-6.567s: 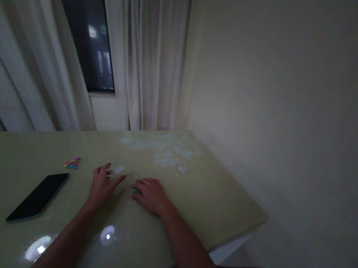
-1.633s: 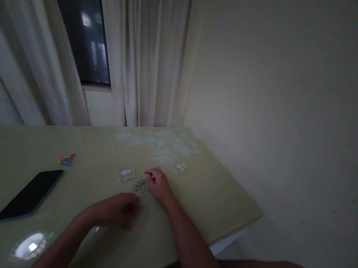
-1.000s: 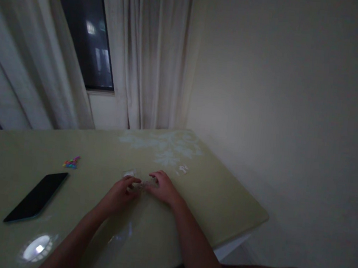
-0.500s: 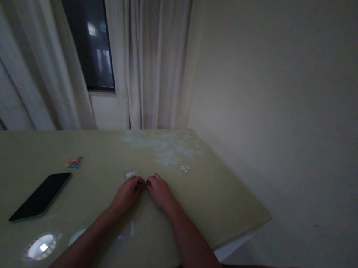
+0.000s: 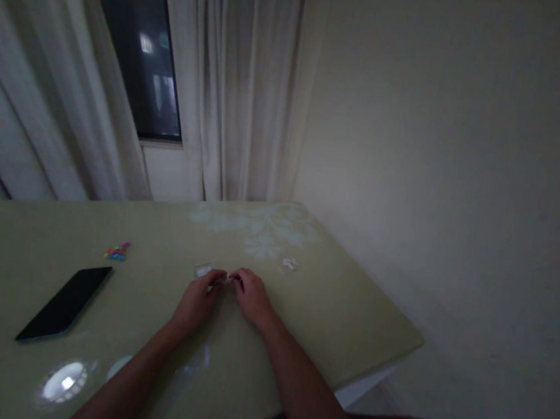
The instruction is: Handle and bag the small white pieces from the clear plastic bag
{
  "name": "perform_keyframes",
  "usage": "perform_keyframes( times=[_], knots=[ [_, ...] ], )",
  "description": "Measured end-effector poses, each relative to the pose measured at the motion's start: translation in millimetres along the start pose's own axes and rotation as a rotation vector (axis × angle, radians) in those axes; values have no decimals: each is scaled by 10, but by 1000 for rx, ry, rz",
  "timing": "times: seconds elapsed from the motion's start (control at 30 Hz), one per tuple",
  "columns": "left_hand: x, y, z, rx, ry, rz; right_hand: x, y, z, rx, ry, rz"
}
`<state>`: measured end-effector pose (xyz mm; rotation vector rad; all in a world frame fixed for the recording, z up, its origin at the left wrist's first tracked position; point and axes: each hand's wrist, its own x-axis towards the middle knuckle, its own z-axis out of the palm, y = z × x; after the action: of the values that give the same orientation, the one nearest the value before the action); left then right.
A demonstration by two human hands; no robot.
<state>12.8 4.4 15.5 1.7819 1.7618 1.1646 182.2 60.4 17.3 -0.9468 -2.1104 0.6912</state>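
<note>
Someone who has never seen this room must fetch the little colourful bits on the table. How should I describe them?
On the pale green table by the curtained window, find the black phone lying flat at the left. Just beyond its far end sits the heap of colourful bits: the only bright, multicoloured thing, while the packet by the left hand is clear and the scrap further right white.

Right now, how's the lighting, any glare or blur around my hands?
Head view: dim and soft overall; lamp glare shines off the glossy table beside the phone; whatever sits between the left hand and right hand is too dark to make out.
</note>
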Motion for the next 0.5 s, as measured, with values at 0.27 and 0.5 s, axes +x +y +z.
perform_keyframes(
  times=[0.27,0.5],
  knots=[
    [10,71,-110,-53,-38,-9,-5,-17,-9,4,20,2],
    [40,-11,-261,-78,-125,-24,20,-79,-78,51,79,-1]
  ],
)
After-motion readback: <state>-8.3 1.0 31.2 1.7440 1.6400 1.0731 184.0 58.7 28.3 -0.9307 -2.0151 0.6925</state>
